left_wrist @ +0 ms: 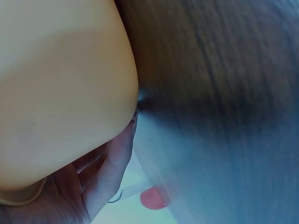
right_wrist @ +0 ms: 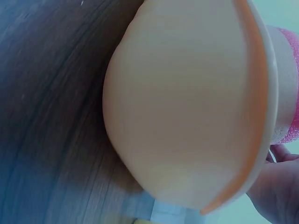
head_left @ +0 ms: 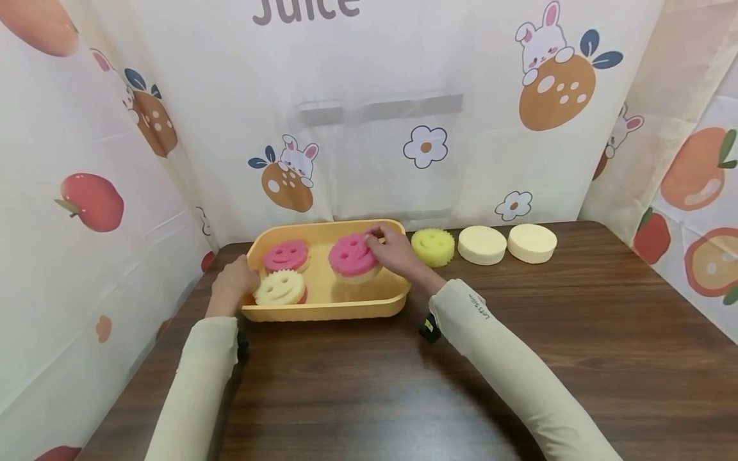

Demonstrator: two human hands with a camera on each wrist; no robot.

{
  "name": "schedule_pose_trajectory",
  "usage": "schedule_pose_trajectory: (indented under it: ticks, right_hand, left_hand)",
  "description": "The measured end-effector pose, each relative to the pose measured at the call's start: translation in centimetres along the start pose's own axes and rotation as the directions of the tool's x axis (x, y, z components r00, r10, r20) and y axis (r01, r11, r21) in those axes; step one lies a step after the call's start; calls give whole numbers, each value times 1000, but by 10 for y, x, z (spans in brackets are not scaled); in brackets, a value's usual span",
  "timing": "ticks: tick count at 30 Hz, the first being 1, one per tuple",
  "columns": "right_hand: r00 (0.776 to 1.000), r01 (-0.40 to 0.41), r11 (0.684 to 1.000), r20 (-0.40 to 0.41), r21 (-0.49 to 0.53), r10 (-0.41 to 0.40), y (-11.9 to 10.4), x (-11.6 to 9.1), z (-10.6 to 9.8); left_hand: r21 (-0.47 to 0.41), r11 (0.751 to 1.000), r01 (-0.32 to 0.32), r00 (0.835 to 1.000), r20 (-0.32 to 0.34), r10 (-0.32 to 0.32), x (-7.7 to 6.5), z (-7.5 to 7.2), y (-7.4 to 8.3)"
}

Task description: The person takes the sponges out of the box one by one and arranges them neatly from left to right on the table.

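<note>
A yellow plastic tray point(head_left: 323, 312) stands on the table. My left hand point(head_left: 232, 285) grips its left end, with the fingers along the outer wall point(left_wrist: 70, 84) in the left wrist view. A pink smiley-face sponge point(head_left: 350, 255) with a pale underside is pinched by its right edge in my right hand point(head_left: 394, 251), over the right half of the tray. In the right wrist view this pink-and-pale sponge point(right_wrist: 285, 88) shows above the tray rim. Inside the tray at left lie another pink smiley sponge point(head_left: 286, 256) and a cream smiley sponge point(head_left: 281, 289) with a pink underside.
To the right of the tray, a yellow smiley sponge point(head_left: 434, 247) and two plain cream round sponges point(head_left: 482, 245) stand in a row along the back of the brown wooden table point(head_left: 461, 378). Printed curtains point(head_left: 369, 166) enclose the table at the back and sides.
</note>
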State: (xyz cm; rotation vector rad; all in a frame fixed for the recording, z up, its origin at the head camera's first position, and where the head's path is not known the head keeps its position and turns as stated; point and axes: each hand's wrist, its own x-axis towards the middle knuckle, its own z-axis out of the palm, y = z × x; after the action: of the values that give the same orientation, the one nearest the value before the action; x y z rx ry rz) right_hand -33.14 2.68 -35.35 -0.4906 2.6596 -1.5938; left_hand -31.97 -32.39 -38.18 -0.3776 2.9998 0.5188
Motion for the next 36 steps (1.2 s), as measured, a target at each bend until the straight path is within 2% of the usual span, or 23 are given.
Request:
schedule_pose_trajectory:
  ticks: [18,26,36]
  right_hand:
    - [996,-58,998,-72,10,59,2,-8,-23]
    - [992,-88,996,-87,1,88,9,-13,-34]
    - [987,-100,995,-127,-10,98,13,-20,-50]
  left_hand:
    - [24,1000,-15,1000,3,15,-2,-4,-2]
    - [9,1000,-6,1000,26,6,-4,0,-3]
    - [-7,1000,-27,1000,-6,26,0,4,-2]
